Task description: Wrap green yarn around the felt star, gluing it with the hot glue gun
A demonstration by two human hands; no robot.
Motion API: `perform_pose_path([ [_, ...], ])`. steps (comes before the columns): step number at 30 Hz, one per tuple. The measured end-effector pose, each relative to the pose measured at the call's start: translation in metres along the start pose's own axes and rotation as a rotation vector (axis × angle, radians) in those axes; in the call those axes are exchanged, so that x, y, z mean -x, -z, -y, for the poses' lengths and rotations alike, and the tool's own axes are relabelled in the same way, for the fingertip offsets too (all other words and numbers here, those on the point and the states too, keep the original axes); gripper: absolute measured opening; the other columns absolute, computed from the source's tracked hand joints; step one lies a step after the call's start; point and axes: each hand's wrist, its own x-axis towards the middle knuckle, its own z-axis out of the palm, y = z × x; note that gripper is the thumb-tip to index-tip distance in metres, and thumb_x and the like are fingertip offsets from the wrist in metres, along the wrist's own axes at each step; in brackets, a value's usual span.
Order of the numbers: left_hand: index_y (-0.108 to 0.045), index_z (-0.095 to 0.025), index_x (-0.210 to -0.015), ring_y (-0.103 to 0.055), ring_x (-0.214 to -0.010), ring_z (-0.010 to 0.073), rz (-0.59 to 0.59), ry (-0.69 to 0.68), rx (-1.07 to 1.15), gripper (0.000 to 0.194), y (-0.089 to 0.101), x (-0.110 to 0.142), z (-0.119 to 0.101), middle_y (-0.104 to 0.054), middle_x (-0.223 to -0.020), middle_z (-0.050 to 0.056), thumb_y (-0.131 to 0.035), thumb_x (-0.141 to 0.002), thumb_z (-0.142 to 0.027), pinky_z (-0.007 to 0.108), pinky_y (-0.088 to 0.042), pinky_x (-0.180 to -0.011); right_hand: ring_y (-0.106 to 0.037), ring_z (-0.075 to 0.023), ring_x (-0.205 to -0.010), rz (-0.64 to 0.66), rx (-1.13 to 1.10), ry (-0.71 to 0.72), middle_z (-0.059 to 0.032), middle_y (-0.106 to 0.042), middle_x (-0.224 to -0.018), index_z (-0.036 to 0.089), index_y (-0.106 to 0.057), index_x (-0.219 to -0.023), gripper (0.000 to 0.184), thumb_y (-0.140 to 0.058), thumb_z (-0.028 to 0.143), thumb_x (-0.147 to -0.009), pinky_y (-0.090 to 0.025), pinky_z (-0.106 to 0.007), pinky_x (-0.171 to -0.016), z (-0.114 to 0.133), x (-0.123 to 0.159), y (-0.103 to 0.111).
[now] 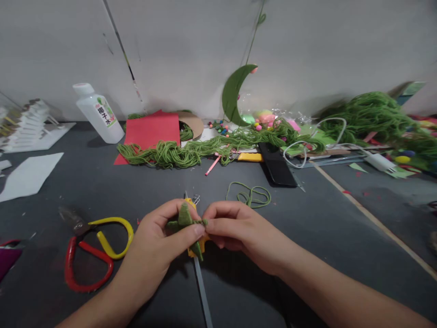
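Note:
My left hand pinches a small green star-shaped piece wound with green yarn, thumb pressed on its front. My right hand is closed just to its right, fingertips gripping the green yarn end at the piece's right side. Both hands hover above the dark table, over a yellow-and-grey utility knife that lies beneath them. A loose loop of green yarn lies just beyond my right hand.
Red-and-yellow-handled scissors lie left. Further back are a long heap of green yarn, red paper, a white bottle, a black phone, a green crescent, a white charger and cable, and white card.

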Motion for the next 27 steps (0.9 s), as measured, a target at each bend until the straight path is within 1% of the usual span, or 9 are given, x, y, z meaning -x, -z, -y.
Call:
perform_pose_path([
  [3,-0.059,-0.019,-0.069,-0.047,-0.060,0.0092,-0.073,0.093,0.049,0.007,-0.001,-0.001,0.000,-0.054,-0.064,-0.005,-0.064,-0.073,-0.021,0.019,-0.040,-0.058,-0.044,-0.0082,-0.054,-0.150,0.516,0.327,0.0034,-0.050,-0.059,0.017,-0.057,-0.068,0.013,-0.053,0.020,-0.080,-0.033,-0.019,-0.050,-0.003,0.003,-0.005],
  [6,-0.059,-0.018,-0.072,-0.048,-0.058,0.0102,-0.107,0.172,0.076,0.007,-0.001,-0.002,-0.002,-0.055,-0.062,-0.005,-0.064,-0.072,-0.023,0.021,-0.042,-0.057,-0.044,-0.0108,-0.056,-0.253,1.137,0.692,0.0004,-0.051,-0.063,0.015,-0.061,-0.075,0.019,-0.045,0.016,-0.086,-0.031,-0.022,-0.051,-0.009,0.007,-0.006],
  [8,-0.059,-0.018,-0.071,-0.048,-0.057,0.0103,-0.129,0.175,0.032,0.006,-0.001,-0.004,-0.003,-0.054,-0.061,-0.005,-0.063,-0.071,-0.022,0.021,-0.041,-0.056,-0.042,-0.0119,-0.054,-0.281,1.438,0.861,-0.0008,-0.051,-0.062,0.014,-0.061,-0.077,0.022,-0.042,0.015,-0.088,-0.028,-0.024,-0.048,-0.011,0.010,-0.006],
  [10,-0.058,-0.018,-0.069,-0.045,-0.056,0.0099,-0.144,0.146,-0.075,0.006,0.001,-0.005,-0.005,-0.051,-0.060,-0.005,-0.062,-0.070,-0.021,0.020,-0.039,-0.055,-0.041,-0.0125,-0.053,-0.297,1.595,0.968,-0.0011,-0.052,-0.061,0.014,-0.060,-0.075,0.024,-0.040,0.013,-0.088,-0.025,-0.026,-0.048,-0.009,0.012,-0.006],
  [13,-0.056,-0.018,-0.063,-0.042,-0.056,0.0099,-0.136,0.101,-0.310,0.008,0.004,-0.006,-0.009,-0.047,-0.058,-0.006,-0.060,-0.069,-0.021,0.020,-0.036,-0.054,-0.043,-0.0129,-0.056,-0.300,1.640,1.051,-0.0031,-0.060,-0.070,0.015,-0.061,-0.075,0.026,-0.039,0.011,-0.088,-0.027,-0.026,-0.049,-0.004,0.013,-0.005],
  [17,-0.052,-0.019,-0.059,-0.041,-0.057,0.0109,-0.118,0.066,-0.550,0.012,0.003,-0.003,-0.016,-0.045,-0.057,-0.006,-0.057,-0.069,-0.021,0.020,-0.034,-0.053,-0.052,-0.0138,-0.066,-0.288,1.487,0.987,-0.0063,-0.064,-0.081,0.013,-0.063,-0.081,0.019,-0.045,0.013,-0.087,-0.037,-0.024,-0.057,-0.003,0.011,0.000],
  [21,-0.047,-0.020,-0.056,-0.040,-0.058,0.0115,-0.077,0.069,-0.617,0.014,-0.003,0.001,-0.018,-0.043,-0.056,-0.006,-0.055,-0.069,-0.021,0.021,-0.033,-0.054,-0.055,-0.0128,-0.067,-0.215,1.260,0.819,-0.0048,-0.063,-0.074,0.012,-0.064,-0.080,0.018,-0.048,0.016,-0.087,-0.040,-0.023,-0.062,0.001,0.009,0.003],
  [23,-0.046,-0.020,-0.056,-0.039,-0.057,0.0116,-0.050,0.099,-0.621,0.015,-0.006,0.002,-0.018,-0.042,-0.055,-0.006,-0.054,-0.068,-0.021,0.021,-0.032,-0.054,-0.050,-0.0098,-0.058,-0.173,1.137,0.671,-0.0011,-0.059,-0.065,0.013,-0.064,-0.075,0.014,-0.052,0.015,-0.082,-0.038,-0.021,-0.057,0.005,0.008,0.004],
  [27,-0.045,-0.020,-0.055,-0.043,-0.060,0.0125,0.005,0.075,-0.619,0.016,-0.007,0.001,-0.014,-0.045,-0.058,-0.005,-0.054,-0.069,-0.018,0.023,-0.033,-0.057,-0.044,-0.0067,-0.051,-0.059,0.720,0.198,0.0029,-0.054,-0.058,0.015,-0.062,-0.068,0.010,-0.055,0.014,-0.075,-0.033,-0.017,-0.048,0.012,0.005,0.011],
])
